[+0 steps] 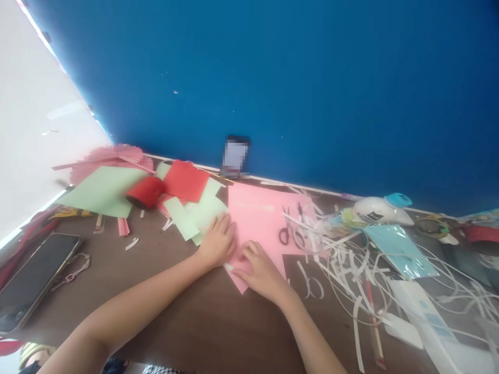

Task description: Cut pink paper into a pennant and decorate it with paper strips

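Observation:
A pink sheet of paper (253,208) lies on the brown table, its near corner pointing towards me. My left hand (218,241) rests on its left edge, fingers stretched out and lying flat. Close beside it, my right hand (257,267) has its fingers curled at the sheet's near left edge, thumb and fingertips closed on the paper. By the right thumb shows a small white piece (228,267). Two pairs of scissors, one with dark handles (284,236), lie on the right part of the pink sheet.
Green sheets (105,189), a red paper (187,181) and a red roll (146,192) lie left. A phone (35,275) is at far left. White paper strips (356,270), cables, a glue bottle (378,210) and a blue packet (403,252) crowd the right. A blue wall (273,93) stands behind.

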The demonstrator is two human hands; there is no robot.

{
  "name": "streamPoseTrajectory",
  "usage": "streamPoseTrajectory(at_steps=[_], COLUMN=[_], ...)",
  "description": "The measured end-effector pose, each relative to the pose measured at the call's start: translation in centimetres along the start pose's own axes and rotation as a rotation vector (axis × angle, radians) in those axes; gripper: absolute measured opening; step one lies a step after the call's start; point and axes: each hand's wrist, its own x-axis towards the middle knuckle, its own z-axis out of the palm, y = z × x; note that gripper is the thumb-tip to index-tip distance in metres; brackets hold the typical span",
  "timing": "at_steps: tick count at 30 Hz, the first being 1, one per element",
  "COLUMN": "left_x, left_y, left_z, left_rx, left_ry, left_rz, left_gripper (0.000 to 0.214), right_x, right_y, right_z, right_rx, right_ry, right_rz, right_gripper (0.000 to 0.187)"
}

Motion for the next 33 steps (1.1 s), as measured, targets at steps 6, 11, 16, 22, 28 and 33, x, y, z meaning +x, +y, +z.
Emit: streamPoseTrajectory(at_steps=[6, 11, 16, 22, 28, 33], left_x=[0.2, 0.0, 0.2, 0.6, 0.2, 0.7], left_y=[-0.3, -0.5, 0.3, 2.2, 2.0, 2.0], left_z=[-0.9, -1.7, -1.7, -1.2, -1.9, -2.0], left_rx=[-0.276, -0.469, -0.593, -0.865, -0.898, -0.979], left_ry=[0.165, 0.290, 0.310, 0.255, 0.063, 0.012], left_rz=[0.007, -0.034, 0.012, -0.318, -0.124, -0.074], left_gripper=[0.032, 0.022, 0.021, 0.020, 0.016, 0.009], right_x=[-0.4, -0.9, -1.1, -0.9, -0.6, -0.5], right_y=[1.1, 0.6, 0.3, 1.5, 2.1, 2.3], right_z=[0.9, 1.1, 1.2, 0.6, 0.5, 0.9], right_rx=[0.087, 0.050, -0.037, 0.036, 0.312, 0.309], right_ry=[0.024, 0.079, 0.127, 0.204, 0.482, 0.531], right_rz=[-0.085, -0.081, -0.103, -0.068, 0.058, 0.084], right_gripper=[0.007, 0.007, 0.007, 0.011, 0.011, 0.012])
